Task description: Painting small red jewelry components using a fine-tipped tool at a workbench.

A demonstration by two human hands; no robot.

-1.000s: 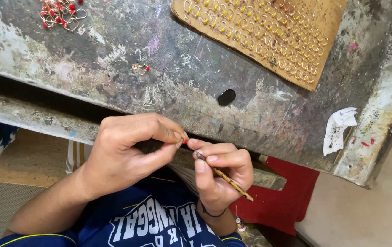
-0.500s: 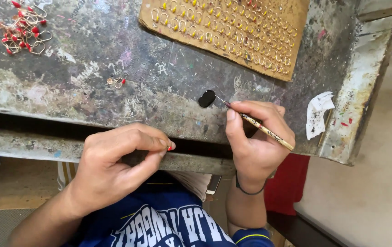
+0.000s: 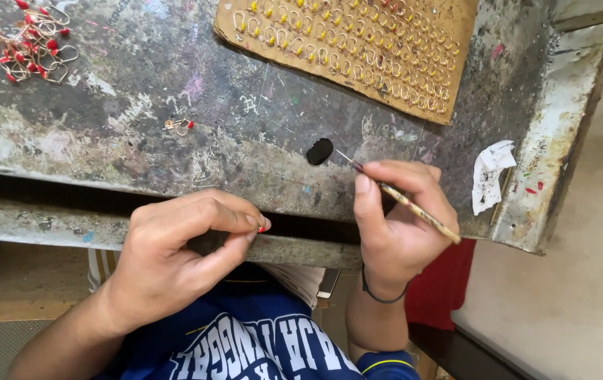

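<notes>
There are two hands, the left hand [image 3: 168, 264] and the right hand [image 3: 400, 225], one thin brush [image 3: 403, 200], one black blob of paint [image 3: 319, 151], one cardboard sheet [image 3: 357, 49] with many hooks, one crumpled white paper [image 3: 491, 176], one pile of red-tipped hooks [image 3: 34, 46] and one loose hook [image 3: 178, 127] on the surface [image 3: 139, 91].

A worn, paint-stained grey workbench [image 3: 139, 141] with a chipped metal edge fills the view under even light, above a pale floor [image 3: 582, 281] at right and a dark bench [image 3: 470, 352].
</notes>
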